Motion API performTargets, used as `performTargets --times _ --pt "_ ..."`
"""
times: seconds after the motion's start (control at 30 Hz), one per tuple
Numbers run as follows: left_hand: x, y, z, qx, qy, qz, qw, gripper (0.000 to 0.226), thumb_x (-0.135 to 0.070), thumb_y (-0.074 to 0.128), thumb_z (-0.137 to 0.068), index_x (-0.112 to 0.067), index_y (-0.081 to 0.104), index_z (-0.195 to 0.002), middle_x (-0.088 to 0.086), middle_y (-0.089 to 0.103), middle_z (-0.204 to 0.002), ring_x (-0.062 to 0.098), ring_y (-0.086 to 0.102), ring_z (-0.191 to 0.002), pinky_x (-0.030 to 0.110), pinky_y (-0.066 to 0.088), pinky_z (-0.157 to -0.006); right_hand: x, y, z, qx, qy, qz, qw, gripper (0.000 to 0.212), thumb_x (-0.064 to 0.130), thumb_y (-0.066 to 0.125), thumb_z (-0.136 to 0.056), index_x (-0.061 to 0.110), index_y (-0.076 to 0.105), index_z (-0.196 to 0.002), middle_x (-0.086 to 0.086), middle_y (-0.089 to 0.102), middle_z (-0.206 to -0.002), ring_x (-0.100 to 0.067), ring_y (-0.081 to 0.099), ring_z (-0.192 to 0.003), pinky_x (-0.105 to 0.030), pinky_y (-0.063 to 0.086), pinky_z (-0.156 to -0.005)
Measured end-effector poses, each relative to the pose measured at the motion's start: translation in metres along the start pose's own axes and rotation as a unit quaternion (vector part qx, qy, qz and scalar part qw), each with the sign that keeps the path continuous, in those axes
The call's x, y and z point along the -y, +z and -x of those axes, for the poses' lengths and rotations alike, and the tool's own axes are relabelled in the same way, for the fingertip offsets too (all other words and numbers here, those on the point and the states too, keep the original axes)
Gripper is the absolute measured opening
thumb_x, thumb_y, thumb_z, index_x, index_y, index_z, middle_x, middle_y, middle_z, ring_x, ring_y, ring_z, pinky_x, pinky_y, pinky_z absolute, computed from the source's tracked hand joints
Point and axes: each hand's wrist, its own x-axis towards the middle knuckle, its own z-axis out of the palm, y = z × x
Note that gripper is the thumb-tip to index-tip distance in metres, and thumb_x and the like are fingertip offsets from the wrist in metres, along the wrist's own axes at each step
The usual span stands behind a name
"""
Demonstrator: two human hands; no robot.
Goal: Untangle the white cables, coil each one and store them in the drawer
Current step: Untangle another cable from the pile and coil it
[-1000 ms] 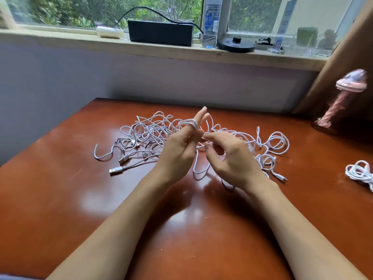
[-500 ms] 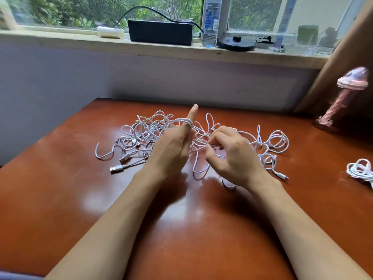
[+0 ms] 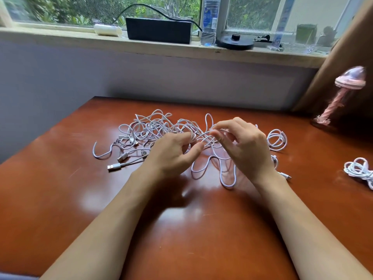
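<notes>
From my remote seat I look down on a glossy red-brown table [image 3: 60, 199], and the task's thing, the tangle of white cables [image 3: 153, 128], lies on the middle of its far half, just ahead of both hands. At the far left of the heap a loose end curls into a hook, and beside it a USB plug [image 3: 114, 167] lies flat on the wood with two more plugs near it. The left hand [image 3: 173, 152] hovers over the near edge of the tangle; its fingers are curled, and a few strands run between forefinger and thumb, so it grips them. Between the two hands slack loops hang down to the tabletop. The right hand [image 3: 248, 150] is raised a little higher, pinching a single strand between thumb and forefinger, while its other fingers bend loosely behind. Past that hand some smaller loops of the same heap rest on the table, and a small connector [image 3: 286, 176] pokes out near the wrist. Well apart, at the right edge of the table, sits a separate coiled white cable [image 3: 358, 170]. Behind it, in the far right corner, a pink lamp [image 3: 343, 93] stands upright. On the windowsill [image 3: 60, 38] beyond I see, in turn, a white roll [image 3: 108, 29], a black box [image 3: 158, 30], a clear bottle [image 3: 209, 21] and a black round base [image 3: 235, 42].
</notes>
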Motion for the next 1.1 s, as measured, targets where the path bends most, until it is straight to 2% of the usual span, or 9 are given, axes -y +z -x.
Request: performTargets --times 0.13,0.2,0.27,0.37,0.47,0.6,0.8,1.0,1.1 --pt "-0.015 0.002 0.001 0.011 0.016 0.055 0.998 0.049 -0.043 0.056 -0.094 -0.019 0.032 -0.059 -0.004 0.031 -0.052 0.017 0.032 -0.051 0.045 0.034 -0.052 0.000 -0.008 -0.004 -0.041 0.036 0.018 0.998 0.036 0.057 0.064 -0.094 0.021 0.071 -0.091 0.005 0.068 -0.083 -0.021 0.056 -0.063 -0.037 0.044 -0.065" --pt "-0.021 0.003 0.002 0.032 0.009 0.115 0.993 0.047 -0.044 0.055 -0.095 -0.014 0.048 -0.060 -0.007 0.030 -0.056 0.012 0.030 -0.054 0.046 0.031 -0.053 -0.002 -0.010 -0.004 -0.042 0.075 0.017 0.996 0.042 0.064 0.063 -0.090 0.021 0.068 -0.086 0.005 0.065 -0.078 -0.023 0.055 -0.064 -0.038 0.044 -0.064" --pt "-0.027 0.003 0.002 0.057 -0.015 0.188 0.980 0.053 -0.050 0.051 -0.094 -0.003 0.070 -0.078 -0.006 0.031 -0.058 0.010 0.033 -0.057 0.039 0.028 -0.053 -0.003 -0.009 -0.002 -0.029 0.106 0.002 0.994 0.044 0.065 0.063 -0.089 0.022 0.066 -0.084 0.006 0.064 -0.078 -0.023 0.057 -0.066 -0.041 0.047 -0.064" --pt "-0.033 0.003 0.002 0.090 -0.063 0.337 0.935 0.034 -0.033 0.051 -0.100 -0.015 0.076 -0.083 -0.011 0.029 -0.052 0.018 0.044 -0.068 0.030 0.023 -0.056 -0.003 -0.007 -0.002 -0.022 0.120 -0.035 0.992 0.038 0.058 0.062 -0.094 0.021 0.067 -0.086 0.007 0.063 -0.080 -0.015 0.055 -0.068 -0.039 0.047 -0.063" --pt "-0.036 0.005 0.000 0.083 -0.073 0.417 0.902 0.047 -0.022 0.046 -0.105 -0.023 0.076 -0.069 -0.004 0.039 -0.046 0.027 0.046 -0.073 0.028 0.025 -0.054 -0.004 -0.002 -0.001 -0.011 0.124 -0.079 0.989 0.031 0.046 0.054 -0.103 0.020 0.070 -0.097 0.004 0.066 -0.087 -0.017 0.061 -0.077 -0.042 0.051 -0.068" --pt "-0.038 0.000 -0.003 0.073 -0.098 0.530 0.839 0.044 -0.028 0.038 -0.103 -0.007 0.067 -0.128 0.007 0.048 -0.052 0.019 0.025 -0.047 0.041 0.012 -0.055 -0.004 0.002 0.002 0.025 0.121 -0.072 0.990 0.034 0.047 0.043 -0.106 0.027 0.069 -0.115 0.005 0.070 -0.100 -0.022 0.068 -0.093 -0.044 0.054 -0.073" --pt "-0.044 -0.008 -0.007 0.050 -0.113 0.647 0.753 0.046 -0.032 0.026 -0.108 -0.016 0.054 -0.140 0.006 0.064 -0.072 0.018 0.030 -0.055 0.023 0.035 -0.057 0.006 0.004 0.004 0.074 0.089 -0.034 0.993 0.040 0.053 0.038 -0.101 0.029 0.068 -0.116 0.000 0.072 -0.088 -0.033 0.067 -0.085 -0.040 0.051 -0.064" --pt "-0.041 -0.013 -0.011 0.010 -0.134 0.660 0.739 0.047 -0.034 0.030 -0.106 -0.018 0.046 -0.147 0.007 0.074 -0.102 0.015 0.057 -0.067 0.023 0.048 -0.066 0.013 0.009 0.009 0.102 0.078 -0.024 0.991 0.024 0.029 0.054 -0.098 0.018 0.064 -0.118 -0.002 0.070 -0.075 -0.038 0.064 -0.072 -0.037 0.041 -0.059" --pt "-0.040 -0.013 -0.013 -0.013 -0.150 0.678 0.719 0.044 -0.032 0.030 -0.108 -0.018 0.045 -0.148 0.001 0.072 -0.121 0.015 0.070 -0.090 0.026 0.054 -0.081 0.012 0.011 0.010 0.129 0.103 -0.039 0.985 0.014 0.024 0.059 -0.099 0.016 0.057 -0.111 0.003 0.067 -0.075 -0.036 0.064 -0.074 -0.040 0.042 -0.059"
